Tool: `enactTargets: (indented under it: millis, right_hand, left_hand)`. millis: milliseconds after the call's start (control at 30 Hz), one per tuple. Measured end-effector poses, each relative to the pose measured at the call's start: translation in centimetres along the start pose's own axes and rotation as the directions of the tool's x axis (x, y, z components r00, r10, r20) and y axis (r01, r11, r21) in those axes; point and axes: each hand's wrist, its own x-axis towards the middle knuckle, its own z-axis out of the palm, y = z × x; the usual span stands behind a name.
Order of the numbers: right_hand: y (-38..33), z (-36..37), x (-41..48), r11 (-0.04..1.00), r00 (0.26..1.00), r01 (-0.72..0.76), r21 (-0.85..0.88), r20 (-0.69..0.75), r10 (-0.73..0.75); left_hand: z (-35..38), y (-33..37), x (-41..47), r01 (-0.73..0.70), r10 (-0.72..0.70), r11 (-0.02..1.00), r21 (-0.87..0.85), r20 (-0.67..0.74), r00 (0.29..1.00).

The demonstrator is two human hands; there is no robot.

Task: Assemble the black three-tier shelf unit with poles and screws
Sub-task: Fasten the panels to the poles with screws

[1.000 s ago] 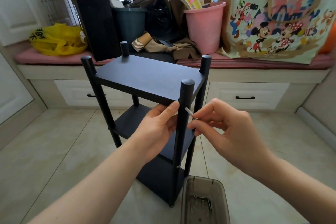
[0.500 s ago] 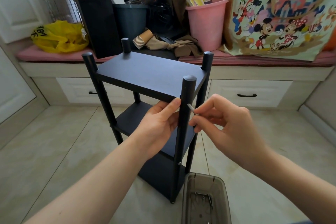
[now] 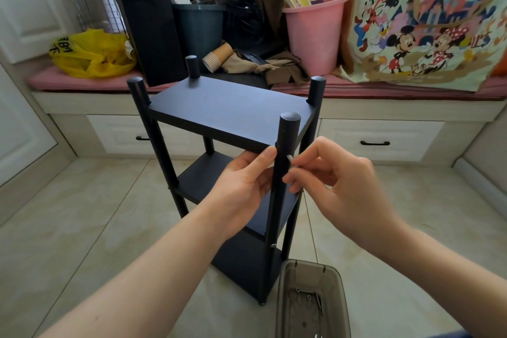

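Steadying shelf unit (image 3: 227, 107), upright on floor (image 3: 82, 214), with left hand (image 3: 241, 186) curled round near front pole (image 3: 286, 137); pinching tiny screw (image 3: 290, 159) in right hand (image 3: 337, 186) fingers against that pole. Probably light, stiff; screw slippery, best held near head.

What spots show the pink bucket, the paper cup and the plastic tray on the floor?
pink bucket (image 3: 312, 35), head view, front wall.
paper cup (image 3: 216, 59), head view, ribbed side.
plastic tray (image 3: 307, 265), head view, far rim.

Black shelf (image 3: 233, 110); pink bucket (image 3: 312, 35); yellow bag (image 3: 90, 55); cartoon-printed tote (image 3: 428, 22); beige marbled floor (image 3: 82, 214); smoky translucent tray (image 3: 310, 307).
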Motion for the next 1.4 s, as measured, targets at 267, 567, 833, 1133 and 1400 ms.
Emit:
enactTargets:
  millis: [267, 567, 833, 1133, 1400]
  right_hand:
    - [-0.2, 0.1, 0.2, 0.989, 0.997, 0.065, -0.131, -0.021, -0.068]
    - [-0.5, 0.1, 0.3, 0.988, 0.994, -0.016, -0.152, -0.114, -0.001]
    - [-0.8, 0.5, 0.4, 0.992, 0.992, -0.063, -0.111, -0.115, 0.05]
    - [-0.7, 0.7, 1.1, 0.991, 0.987, -0.126, -0.037, -0.103, 0.121]
    - [-0.4, 0.6, 1.2, 0.97, 0.977, -0.188, 0.157, -0.072, 0.201]
  left_hand:
    - [0.1, 0.1, -0.1, -0.003, 0.003, 1.0, 0.021, 0.016, 1.0]
    - [0.3, 0.1, 0.0, -0.01, 0.01, 0.999, 0.03, 0.012, 1.0]
    - [0.3, 0.0, 0.0, -0.015, 0.015, 1.0, 0.001, 0.013, 1.0]
    - [0.3, 0.1, -0.2, -0.018, 0.018, 1.0, 0.023, 0.029, 0.999]
    - [0.1, 0.0, -0.1, -0.012, 0.011, 0.999, 0.032, 0.029, 1.0]
